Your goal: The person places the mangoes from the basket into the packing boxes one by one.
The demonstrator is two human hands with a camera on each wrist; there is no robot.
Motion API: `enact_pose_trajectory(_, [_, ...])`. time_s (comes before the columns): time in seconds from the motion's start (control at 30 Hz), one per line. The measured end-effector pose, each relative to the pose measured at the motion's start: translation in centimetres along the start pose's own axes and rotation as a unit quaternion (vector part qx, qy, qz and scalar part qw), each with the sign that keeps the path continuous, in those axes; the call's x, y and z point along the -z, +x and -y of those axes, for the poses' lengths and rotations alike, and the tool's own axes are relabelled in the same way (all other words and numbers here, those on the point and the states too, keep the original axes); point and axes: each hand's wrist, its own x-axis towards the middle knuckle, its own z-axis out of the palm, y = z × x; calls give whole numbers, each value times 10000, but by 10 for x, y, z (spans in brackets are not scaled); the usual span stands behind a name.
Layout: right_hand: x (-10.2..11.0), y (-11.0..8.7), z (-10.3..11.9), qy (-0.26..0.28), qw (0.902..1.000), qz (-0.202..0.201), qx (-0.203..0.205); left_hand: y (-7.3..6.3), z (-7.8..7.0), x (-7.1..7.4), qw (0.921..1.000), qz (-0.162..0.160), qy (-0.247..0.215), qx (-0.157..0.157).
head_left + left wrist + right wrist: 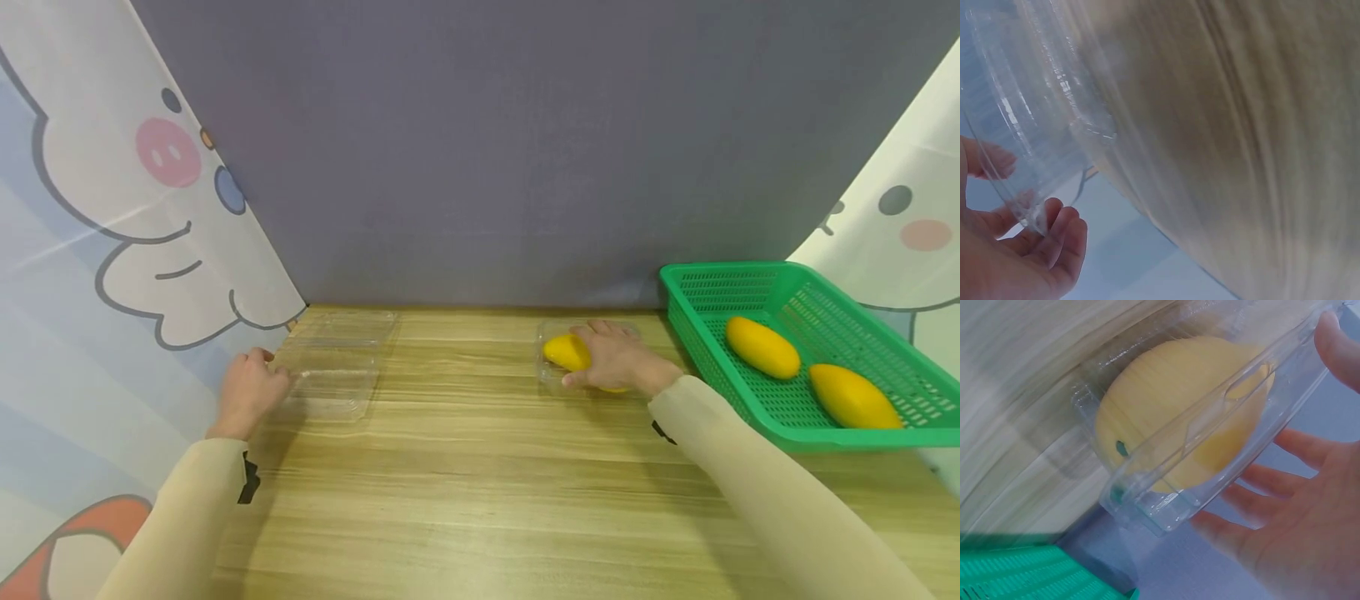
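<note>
At the left of the table, a clear plastic clamshell box [333, 383] lies unfolded. My left hand [251, 390] is at its left side, and in the left wrist view the curled fingers [1072, 240] pinch a corner of the thin clear plastic [1041, 144]. Right of the middle, a second clear clamshell box [547, 379] contains a yellow mango [567, 353]. Over this box lies my right hand [611, 357], partly covering the mango. The right wrist view shows its fairly straight fingers [1272, 481] along the folded-over lid, with the thumb near one end.
A green plastic basket [693, 354] stands at the right, close to my right forearm, with two mangoes [762, 347] in it. Behind the wooden table [450, 492] rises a dark grey wall [480, 158]. A cartoon-printed sheet [90, 250] borders the left side.
</note>
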Motion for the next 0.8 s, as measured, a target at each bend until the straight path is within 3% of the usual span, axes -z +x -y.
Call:
enact_pose_trajectory(0.2, [1, 1, -3, 15, 10000, 17, -2, 0, 10, 1, 9994, 195, -175, 240])
enact_pose_trajectory(0.57, [3, 1, -10, 40, 9998, -104, 161, 0, 9, 5, 9958, 630, -465, 482])
enact_pose_trajectory(0.67, [5, 2, -11, -6, 9998, -99, 169, 0, 11, 3, 9941, 676, -643, 556])
enact_pose_trajectory(0.8, [6, 2, -13, 26, 10000, 3, 96, 0, 14, 1, 9855, 783, -1307, 750])
